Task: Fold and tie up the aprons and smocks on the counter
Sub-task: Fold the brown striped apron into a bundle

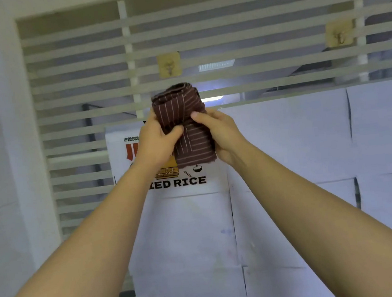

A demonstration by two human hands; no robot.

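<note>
Maroon cloth with thin pale stripes: your apron is in the middle of the frame, a thick folded bundle, rolled at the top and with a rough edge at the bottom. Your left hand clamps its left side, the thumb across the front. Your right hand grips the right side. Behind are flat grey slats, a square hook above the bundle, and smooth white paper with a poster lower down.
</note>
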